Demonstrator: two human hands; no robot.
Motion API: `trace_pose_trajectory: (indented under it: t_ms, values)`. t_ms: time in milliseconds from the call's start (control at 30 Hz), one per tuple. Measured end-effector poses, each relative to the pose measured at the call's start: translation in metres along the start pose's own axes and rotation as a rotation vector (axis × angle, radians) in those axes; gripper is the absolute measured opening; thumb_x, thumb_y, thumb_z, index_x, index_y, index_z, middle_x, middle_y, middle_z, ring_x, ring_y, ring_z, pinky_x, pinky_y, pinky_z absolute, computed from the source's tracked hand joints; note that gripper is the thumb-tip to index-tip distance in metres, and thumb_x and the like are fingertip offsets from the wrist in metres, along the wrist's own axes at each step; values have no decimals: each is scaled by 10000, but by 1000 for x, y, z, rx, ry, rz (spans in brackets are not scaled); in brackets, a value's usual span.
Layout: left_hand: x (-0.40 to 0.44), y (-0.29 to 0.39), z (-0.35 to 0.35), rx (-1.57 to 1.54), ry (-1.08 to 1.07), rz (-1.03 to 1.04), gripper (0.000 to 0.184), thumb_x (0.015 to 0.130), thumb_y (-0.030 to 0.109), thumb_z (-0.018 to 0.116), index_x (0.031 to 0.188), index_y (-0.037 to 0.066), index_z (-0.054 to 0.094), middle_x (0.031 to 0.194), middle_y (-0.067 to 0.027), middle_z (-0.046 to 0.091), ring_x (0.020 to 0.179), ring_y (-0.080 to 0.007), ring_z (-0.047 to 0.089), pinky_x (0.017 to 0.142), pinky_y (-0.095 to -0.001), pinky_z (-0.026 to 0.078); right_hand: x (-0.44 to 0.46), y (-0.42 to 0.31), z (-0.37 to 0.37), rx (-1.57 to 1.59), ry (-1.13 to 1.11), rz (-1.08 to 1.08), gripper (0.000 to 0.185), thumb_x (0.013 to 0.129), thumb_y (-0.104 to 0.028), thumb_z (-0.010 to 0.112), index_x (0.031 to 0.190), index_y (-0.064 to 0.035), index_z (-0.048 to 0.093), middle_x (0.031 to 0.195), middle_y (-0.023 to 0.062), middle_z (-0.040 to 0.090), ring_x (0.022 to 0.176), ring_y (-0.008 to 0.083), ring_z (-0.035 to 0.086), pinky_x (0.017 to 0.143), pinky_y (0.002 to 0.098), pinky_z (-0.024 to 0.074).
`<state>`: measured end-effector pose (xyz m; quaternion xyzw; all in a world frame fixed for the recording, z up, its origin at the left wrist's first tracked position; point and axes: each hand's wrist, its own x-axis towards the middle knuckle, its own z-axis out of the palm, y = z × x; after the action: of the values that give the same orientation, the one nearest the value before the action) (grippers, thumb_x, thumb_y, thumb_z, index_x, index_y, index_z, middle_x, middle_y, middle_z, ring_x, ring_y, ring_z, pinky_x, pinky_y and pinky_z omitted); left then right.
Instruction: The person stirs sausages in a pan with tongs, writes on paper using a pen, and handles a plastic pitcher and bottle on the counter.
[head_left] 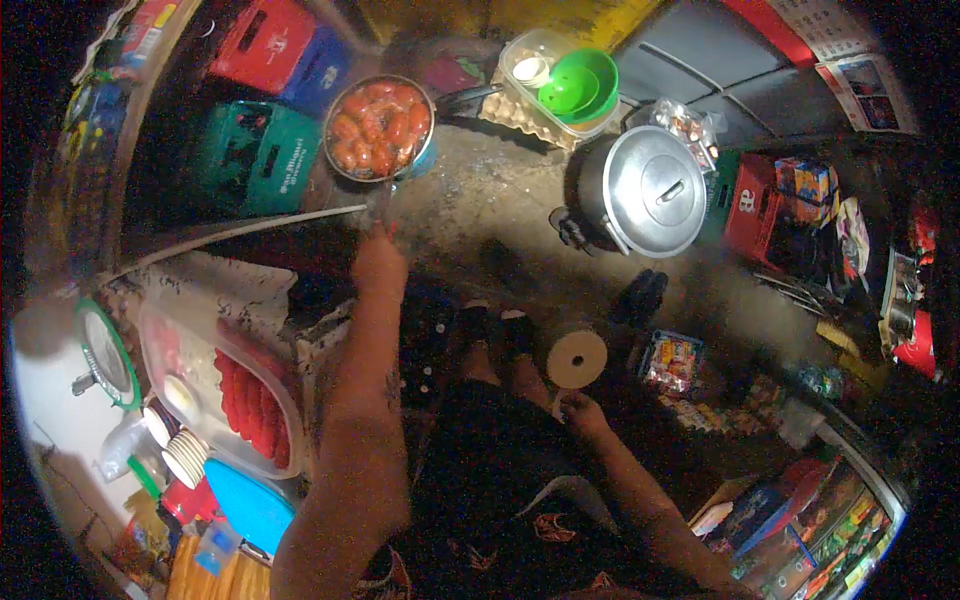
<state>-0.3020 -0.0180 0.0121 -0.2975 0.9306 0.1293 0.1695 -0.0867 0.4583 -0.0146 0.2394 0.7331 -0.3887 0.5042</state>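
My left hand (380, 266) reaches forward, closed around a thin metal cooking utensil (383, 205) that points at the frying pan (429, 150); its tip is blurred. Plump red sausages (375, 120) fill the pan, whose dark handle (468, 96) points right. Low in front of my body, my right hand (582, 412) has bent fingers around a small pale piece, perhaps loose paper. Just above it is a round tan roll (577, 360) with a dark centre hole; whether the piece joins the roll is unclear. More red sausages (255, 405) lie in a clear plastic tub (165, 345) at left.
A large lidded pot (655, 190) stands right of the pan. Behind are a green bowl (580, 85) and an egg tray (525, 125). Crates (250, 155) line the left. A pale stick (240, 232) slants near my left hand. Stacked cups (187, 460) stand lower left.
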Motion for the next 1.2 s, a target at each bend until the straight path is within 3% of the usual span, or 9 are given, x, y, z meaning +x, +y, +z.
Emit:
trace_pose_trajectory:
  t_ms: [67,167,233,400,500,600,800,900,1200]
  values:
    - [0,-8,8,-64,-1,74,290,940,188,521,1195,59,574,1033,-203,675,905,-400,670,766,-512,532,0,1,1,21,2,-52,321,896,-180,629,1177,-27,634,1138,119,666,1039,236,629,928,362,479]
    - [-19,21,-20,-28,-67,-68,271,952,189,504,1176,58,580,1004,-208,680,901,-400,670,755,-515,531,7,14,5,-54,27,-123,317,895,-185,635,1172,-33,640,1146,113,669,1051,237,631,939,362,476]
    - [-16,14,-4,-4,-7,-29,266,956,193,505,1172,55,575,994,-211,685,894,-406,671,748,-518,530,7,13,5,-114,40,-147,314,893,-189,640,1169,-38,645,1154,113,673,1066,242,632,949,365,473]
    - [-3,10,4,-73,74,-43,273,952,183,518,1182,41,559,975,-231,685,860,-405,681,730,-520,533,-3,-5,2,-163,68,-137,312,891,-205,645,1161,-49,653,1183,124,674,1108,268,634,966,377,472]
    - [16,8,3,-73,157,-29,262,942,160,523,1164,26,557,964,-237,684,841,-408,685,724,-506,543,-9,-16,1,-237,57,-21,307,892,-207,644,1155,-48,656,1182,123,674,1105,269,634,964,375,473]
    - [33,9,4,-26,138,-39,224,934,137,522,1116,17,571,958,-233,685,843,-415,685,726,-490,553,-20,-27,0,-43,40,-33,308,891,-206,646,1158,-52,656,1169,113,677,1096,249,634,959,366,472]
    - [60,7,18,-28,132,-73,230,889,149,578,1087,34,605,989,-223,685,871,-407,684,748,-494,554,-1,12,10,-45,106,-281,314,876,-211,661,1150,-58,661,1131,98,679,1068,233,633,951,359,472]
    - [64,3,20,-96,84,-85,298,857,177,634,1121,41,607,1029,-220,678,900,-408,678,771,-500,543,-7,10,8,-79,81,-123,322,871,-215,672,1153,-60,661,1120,95,680,1058,228,633,949,357,473]
    - [42,-3,24,-232,79,-79,452,831,171,692,1237,21,561,1076,-225,667,992,-402,652,841,-493,517,-11,0,10,-186,79,-80,352,879,-270,644,1154,-50,649,1116,130,678,1037,262,642,928,359,475]
